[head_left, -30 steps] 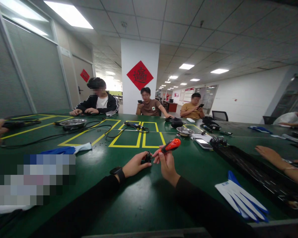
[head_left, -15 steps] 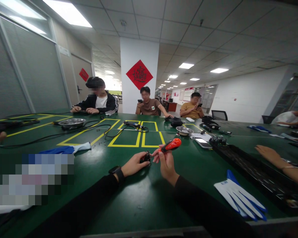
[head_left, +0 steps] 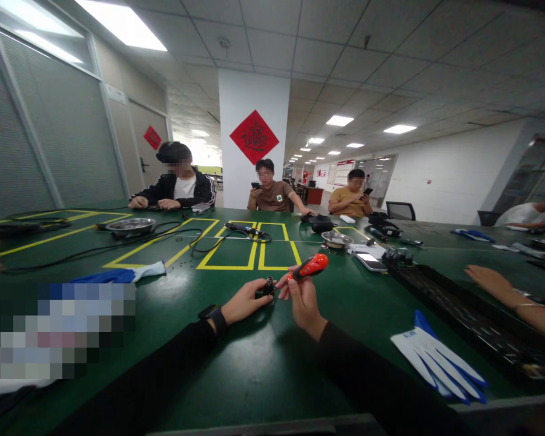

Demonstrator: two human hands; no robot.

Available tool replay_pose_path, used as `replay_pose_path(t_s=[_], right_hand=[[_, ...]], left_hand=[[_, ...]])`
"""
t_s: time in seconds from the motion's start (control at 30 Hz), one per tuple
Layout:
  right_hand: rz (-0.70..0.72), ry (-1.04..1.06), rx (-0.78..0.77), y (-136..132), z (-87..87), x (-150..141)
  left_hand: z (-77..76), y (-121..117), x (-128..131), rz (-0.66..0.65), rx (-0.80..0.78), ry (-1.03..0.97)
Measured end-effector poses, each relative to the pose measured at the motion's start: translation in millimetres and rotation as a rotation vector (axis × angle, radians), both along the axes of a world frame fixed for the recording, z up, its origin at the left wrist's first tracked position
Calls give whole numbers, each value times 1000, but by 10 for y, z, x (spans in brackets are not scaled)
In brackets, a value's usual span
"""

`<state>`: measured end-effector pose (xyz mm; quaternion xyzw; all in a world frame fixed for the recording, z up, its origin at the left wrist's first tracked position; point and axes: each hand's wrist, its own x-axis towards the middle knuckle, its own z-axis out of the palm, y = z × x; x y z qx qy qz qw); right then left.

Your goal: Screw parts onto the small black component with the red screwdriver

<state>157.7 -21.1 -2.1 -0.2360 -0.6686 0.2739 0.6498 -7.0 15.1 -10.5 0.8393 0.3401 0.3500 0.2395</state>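
Observation:
My left hand [head_left: 243, 301] pinches a small black part [head_left: 268, 286] just above the green table [head_left: 254, 357]; a dark watch [head_left: 213, 313] sits on that wrist. My right hand [head_left: 302, 297] is closed round a screwdriver with an orange-and-black handle [head_left: 309, 266], its tip pointing left at the black part. Both hands meet near the table's middle, in front of the yellow taped rectangles [head_left: 249, 248].
White-and-blue gloves [head_left: 436, 357] lie at the right, beside a long black tray [head_left: 463, 315] and a co-worker's forearm [head_left: 513, 300]. A phone [head_left: 370, 261], metal bowls [head_left: 131, 226], cables and another glove [head_left: 118, 275] lie further out. Three people sit across the table.
Almost nothing differs: my hands stay together on the part and screwdriver, drifting very slightly left with the view. The hand at the far left edge has lowered a little.

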Motion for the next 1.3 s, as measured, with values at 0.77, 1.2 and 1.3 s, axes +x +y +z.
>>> replay_pose_path(t_s=[0.77, 1.2, 1.3], right_hand=[[155, 201, -191, -13, 114, -37], [65, 85, -133, -13, 94, -39], [17, 48, -85, -23, 45, -51]], left_hand=[[22, -25, 9, 7, -9, 0], [12, -11, 5, 28, -1, 15], [12, -8, -2, 30, -11, 28]])
